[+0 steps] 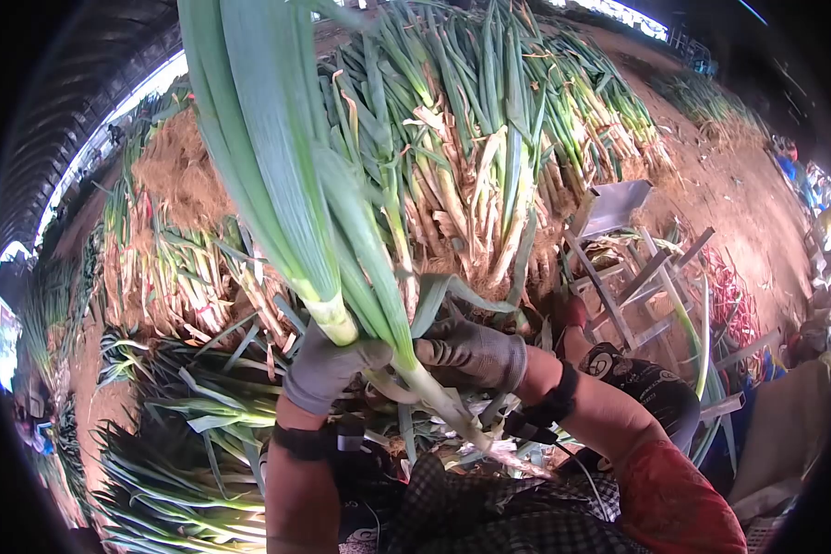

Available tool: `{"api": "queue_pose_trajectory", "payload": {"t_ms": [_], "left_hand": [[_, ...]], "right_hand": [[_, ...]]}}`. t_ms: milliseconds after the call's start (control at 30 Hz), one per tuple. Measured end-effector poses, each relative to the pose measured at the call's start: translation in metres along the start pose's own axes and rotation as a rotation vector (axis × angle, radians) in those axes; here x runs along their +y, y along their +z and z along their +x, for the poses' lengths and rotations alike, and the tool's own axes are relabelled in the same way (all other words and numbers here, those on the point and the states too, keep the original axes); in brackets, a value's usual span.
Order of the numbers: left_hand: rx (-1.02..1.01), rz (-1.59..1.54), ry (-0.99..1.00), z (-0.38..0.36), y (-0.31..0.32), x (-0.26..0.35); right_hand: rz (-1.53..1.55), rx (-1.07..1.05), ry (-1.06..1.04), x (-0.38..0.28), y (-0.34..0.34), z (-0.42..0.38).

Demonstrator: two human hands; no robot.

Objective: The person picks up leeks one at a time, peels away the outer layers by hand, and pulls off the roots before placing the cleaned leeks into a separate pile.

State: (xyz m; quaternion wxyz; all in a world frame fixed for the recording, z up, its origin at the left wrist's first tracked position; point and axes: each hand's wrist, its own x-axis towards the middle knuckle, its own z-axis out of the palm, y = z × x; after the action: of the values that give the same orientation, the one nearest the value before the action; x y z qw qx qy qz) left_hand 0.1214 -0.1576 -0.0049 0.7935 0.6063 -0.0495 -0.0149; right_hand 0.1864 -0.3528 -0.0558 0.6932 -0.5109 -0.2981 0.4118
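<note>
My left hand (328,369), in a grey glove, is closed around the lower stems of large green onions (282,157). Their broad leaves rise toward the upper left. Between my two hands, one green onion stalk (425,383) slants down to its roots at lower right. My right hand (475,351), also gloved, is closed beside that stalk, with a bent green onion leaf (462,288) coming out by its fingers. The fingertips of my right hand are partly hidden.
Bundles of green onions (471,185) stand upright ahead, roots down. Loose green onions (185,462) lie in a pile at lower left. A metal-framed stand (632,277) is at right, near red strings (734,309) on the dirt floor (725,185).
</note>
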Motion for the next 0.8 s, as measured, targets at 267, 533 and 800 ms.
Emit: {"api": "queue_pose_trajectory", "payload": {"t_ms": [267, 533, 800], "left_hand": [[-0.101, 0.215, -0.039, 0.001, -0.022, 0.003], [-0.08, -0.188, 0.089, 0.005, -0.01, -0.019], [0.033, -0.227, 0.147, 0.006, -0.012, -0.044]], "right_hand": [[0.608, -0.226, 0.228, 0.023, 0.01, 0.009], [0.222, -0.233, 0.43, 0.113, -0.012, -0.032], [-0.769, 0.022, 0.023, 0.054, -0.069, -0.059]]}}
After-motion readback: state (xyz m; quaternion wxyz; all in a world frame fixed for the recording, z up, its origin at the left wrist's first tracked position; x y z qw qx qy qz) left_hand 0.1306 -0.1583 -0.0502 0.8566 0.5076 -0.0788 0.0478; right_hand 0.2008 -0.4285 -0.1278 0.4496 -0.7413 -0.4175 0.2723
